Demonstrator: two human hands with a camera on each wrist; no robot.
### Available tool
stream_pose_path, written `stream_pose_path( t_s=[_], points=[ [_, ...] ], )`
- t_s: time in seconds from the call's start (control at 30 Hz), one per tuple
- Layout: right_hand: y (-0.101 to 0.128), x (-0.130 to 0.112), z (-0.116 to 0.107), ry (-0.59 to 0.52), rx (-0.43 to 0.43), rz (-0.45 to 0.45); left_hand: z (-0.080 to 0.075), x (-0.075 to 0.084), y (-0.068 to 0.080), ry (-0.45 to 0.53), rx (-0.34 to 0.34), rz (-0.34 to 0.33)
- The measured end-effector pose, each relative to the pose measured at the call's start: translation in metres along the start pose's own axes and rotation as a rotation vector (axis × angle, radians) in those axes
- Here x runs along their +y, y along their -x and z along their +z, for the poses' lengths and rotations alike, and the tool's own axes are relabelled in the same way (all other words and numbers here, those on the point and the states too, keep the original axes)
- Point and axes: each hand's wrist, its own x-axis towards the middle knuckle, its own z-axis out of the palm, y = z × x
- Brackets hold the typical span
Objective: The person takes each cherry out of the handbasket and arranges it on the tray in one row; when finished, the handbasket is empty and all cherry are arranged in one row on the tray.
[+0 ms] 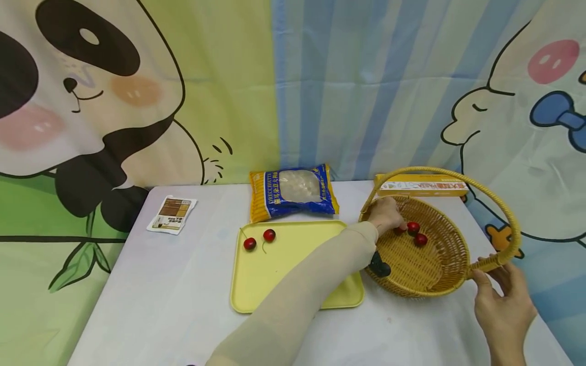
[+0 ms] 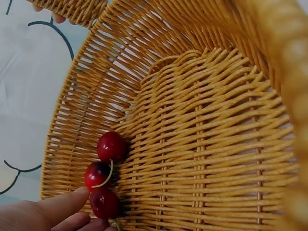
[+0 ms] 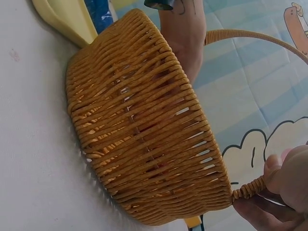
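Note:
My left hand point(image 1: 386, 213) reaches into a woven wicker basket point(image 1: 458, 274), its fingertips at the nearest of three red cherries. In the left wrist view the fingers point(image 2: 62, 209) lie beside that cherry point(image 2: 105, 203), not wrapped round it. The other two cherries, a dark one point(image 2: 96, 174) and a bright red one point(image 2: 112, 146), lie in line against it on the basket floor. My right hand point(image 1: 505, 300) pinches the base of the basket's arched handle point(image 1: 508, 223), thumb on one side and fingers on the other.
Left of the basket lies a yellow tray point(image 1: 242, 295) bearing two stemmed cherries point(image 1: 250, 244). Behind it is a blue and yellow pasta bag point(image 1: 297, 192). An orange box point(image 1: 426, 185) stands behind the basket. A small packet point(image 1: 172, 215) lies far left, before a cartoon curtain point(image 1: 320, 91).

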Motion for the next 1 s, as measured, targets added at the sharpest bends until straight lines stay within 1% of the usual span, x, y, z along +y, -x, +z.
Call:
stream_pose_path(
  t_s=[0.1,0.17,0.27,0.43,0.53,0.67,0.77,0.87,0.93,1.0],
  points=[
    [0.002,0.0,0.001,0.006,0.003,-0.005,0.002,0.001,0.001,-0.09,0.036,0.018],
    [0.004,0.0,0.002,0.006,0.001,-0.004,0.003,0.001,0.0,-0.148,0.047,0.032],
    [0.004,0.001,0.002,-0.002,0.006,-0.023,0.004,0.0,-0.002,-0.186,0.031,0.049],
    [0.0,0.001,0.0,-0.002,0.02,-0.065,-0.002,-0.001,-0.004,-0.162,-0.041,0.08],
    [-0.002,0.001,-0.001,0.004,0.017,-0.054,-0.005,-0.003,-0.004,-0.13,-0.078,0.107],
    [-0.003,0.001,-0.001,-0.006,0.014,-0.038,-0.004,-0.006,-0.005,-0.053,-0.118,0.107],
    [-0.003,0.002,-0.001,-0.015,0.01,-0.035,-0.001,-0.007,-0.007,-0.059,-0.101,0.109],
    [-0.003,0.003,-0.001,-0.028,-0.012,-0.016,0.002,-0.007,-0.008,-0.114,-0.057,0.113],
    [-0.005,0.004,-0.002,-0.046,-0.035,0.003,0.003,-0.007,-0.006,-0.132,-0.043,0.116],
    [-0.006,0.005,-0.003,-0.073,-0.056,0.024,0.002,-0.006,-0.002,-0.125,-0.039,0.121]
  ],
)
